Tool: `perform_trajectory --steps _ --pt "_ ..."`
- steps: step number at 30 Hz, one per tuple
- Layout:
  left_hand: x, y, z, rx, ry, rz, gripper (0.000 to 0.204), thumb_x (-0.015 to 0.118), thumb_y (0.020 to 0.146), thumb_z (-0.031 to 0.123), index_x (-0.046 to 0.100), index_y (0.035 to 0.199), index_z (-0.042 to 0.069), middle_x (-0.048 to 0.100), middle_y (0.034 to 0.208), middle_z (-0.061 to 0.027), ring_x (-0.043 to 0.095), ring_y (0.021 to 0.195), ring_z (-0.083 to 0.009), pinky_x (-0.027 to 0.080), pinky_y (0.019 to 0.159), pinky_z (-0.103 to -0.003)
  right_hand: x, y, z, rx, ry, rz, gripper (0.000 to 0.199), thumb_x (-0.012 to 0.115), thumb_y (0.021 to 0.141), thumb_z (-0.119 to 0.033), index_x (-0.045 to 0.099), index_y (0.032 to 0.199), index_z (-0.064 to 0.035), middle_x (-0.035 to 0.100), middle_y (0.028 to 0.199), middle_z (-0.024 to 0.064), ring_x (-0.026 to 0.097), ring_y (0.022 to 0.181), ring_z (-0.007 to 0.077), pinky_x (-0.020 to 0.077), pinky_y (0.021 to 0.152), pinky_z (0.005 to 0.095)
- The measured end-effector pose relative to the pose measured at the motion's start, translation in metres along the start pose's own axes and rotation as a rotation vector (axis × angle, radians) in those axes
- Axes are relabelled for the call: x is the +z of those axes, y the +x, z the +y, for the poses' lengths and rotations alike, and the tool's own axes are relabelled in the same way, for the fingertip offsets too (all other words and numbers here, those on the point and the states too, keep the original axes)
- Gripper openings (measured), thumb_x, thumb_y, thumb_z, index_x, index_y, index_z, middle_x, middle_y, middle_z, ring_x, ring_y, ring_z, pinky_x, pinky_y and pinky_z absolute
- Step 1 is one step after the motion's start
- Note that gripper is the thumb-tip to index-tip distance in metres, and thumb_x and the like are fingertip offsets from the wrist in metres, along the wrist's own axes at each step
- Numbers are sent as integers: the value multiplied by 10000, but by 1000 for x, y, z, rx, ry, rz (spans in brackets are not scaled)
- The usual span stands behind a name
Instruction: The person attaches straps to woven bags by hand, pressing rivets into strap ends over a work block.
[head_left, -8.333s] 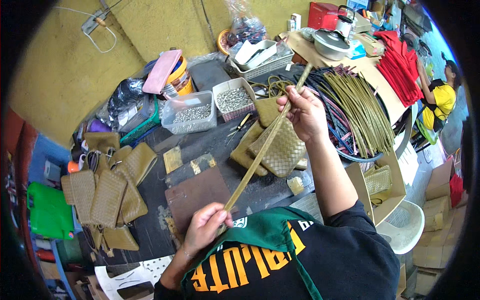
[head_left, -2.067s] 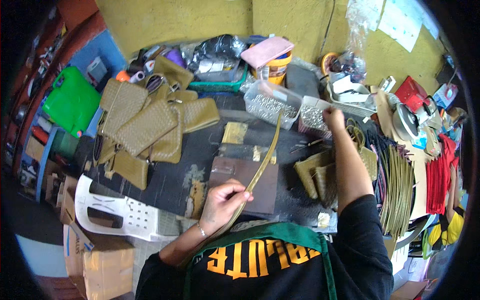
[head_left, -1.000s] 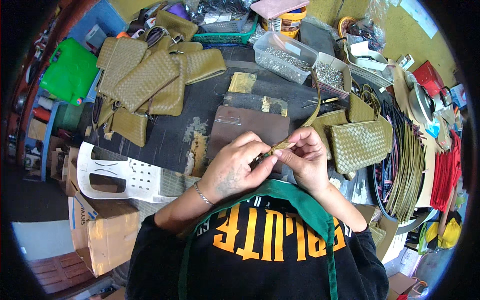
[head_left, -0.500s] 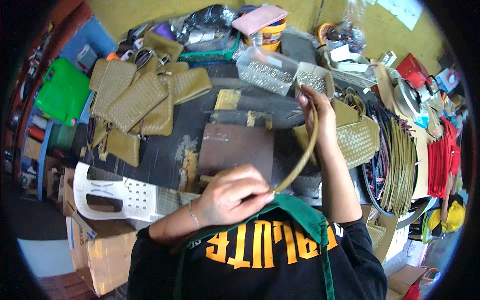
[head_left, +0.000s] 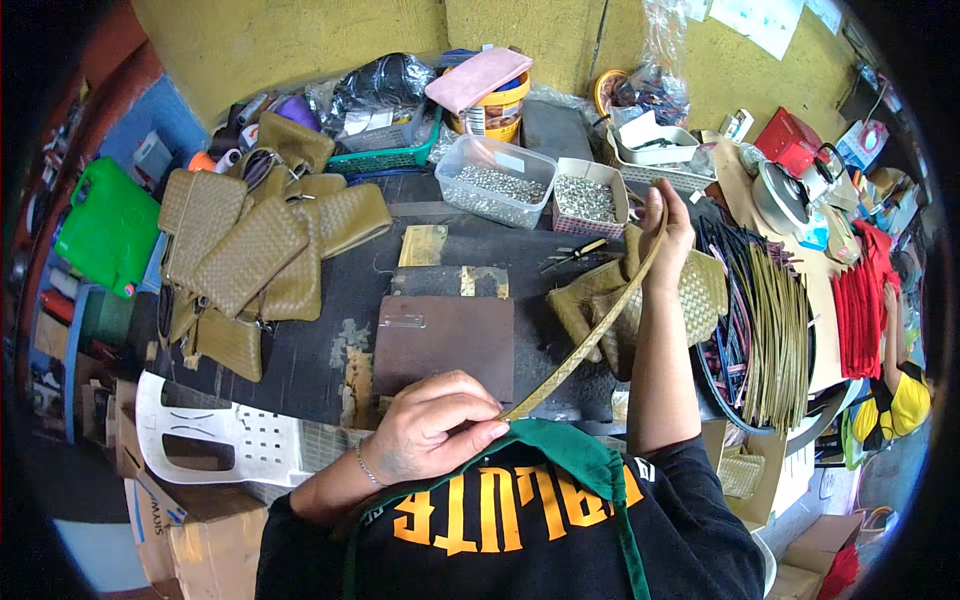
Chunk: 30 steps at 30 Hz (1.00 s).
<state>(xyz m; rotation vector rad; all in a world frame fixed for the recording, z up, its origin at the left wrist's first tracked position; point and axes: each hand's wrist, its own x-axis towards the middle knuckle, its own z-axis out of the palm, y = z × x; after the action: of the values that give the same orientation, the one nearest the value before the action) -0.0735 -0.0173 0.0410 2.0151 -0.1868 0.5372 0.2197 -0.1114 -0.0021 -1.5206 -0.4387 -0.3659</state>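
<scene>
A long, narrow olive strap (head_left: 580, 358) stretches diagonally between my two hands, over the near right part of the table. Close to my chest, my left hand (head_left: 435, 425) pinches its lower end between thumb and fingers. My right hand (head_left: 673, 238), raised farther out to the right, grips the upper end with the fingers pointing up. Beneath and beside my right forearm lies an olive woven bag (head_left: 706, 300), partly covered by the arm. A brown flat board (head_left: 440, 345) rests on the table just beyond my left hand.
Olive woven pouches (head_left: 250, 245) are piled at left. A clear plastic box (head_left: 480, 206) and a small carton (head_left: 590, 217) hold silvery metal pieces. A thin pointed tool (head_left: 577, 253) lies nearby. Bundled olive strips (head_left: 770, 340) lie right. A white chair (head_left: 265, 440) stands near left. Another person (head_left: 900, 400) is far right.
The view has shifted, showing more of the wall. The strap, curved with its edge toward me before, now runs straighter, its flat face showing. Both hands still hold its ends.
</scene>
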Motion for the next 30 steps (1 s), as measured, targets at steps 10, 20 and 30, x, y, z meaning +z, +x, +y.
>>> perform_trajectory --steps 10,20,30 --pt "6 -2 -2 29 46 9 87 628 694 28 557 710 -21 546 705 -87 547 603 -174 439 514 -259 -33 17 29 -113 -19 -16 211 597 764 -127 598 941 -11 558 775 70 521 690 115 424 661 212" --pt "3 3 -3 93 476 -2 103 600 692 121 559 762 57 535 762 -27 531 740 -179 387 696 -296 -17 -115 -82 800 919 -798 118 518 777 11 482 888 25 586 841 159 596 771 203 488 649 245" --pt "2 -10 -4 34 584 28 81 611 681 151 582 733 96 548 788 7 539 765 -131 313 854 -322 -24 -147 -87 290 675 -954 162 559 742 28 581 903 17 513 847 62 499 720 85 390 630 176"
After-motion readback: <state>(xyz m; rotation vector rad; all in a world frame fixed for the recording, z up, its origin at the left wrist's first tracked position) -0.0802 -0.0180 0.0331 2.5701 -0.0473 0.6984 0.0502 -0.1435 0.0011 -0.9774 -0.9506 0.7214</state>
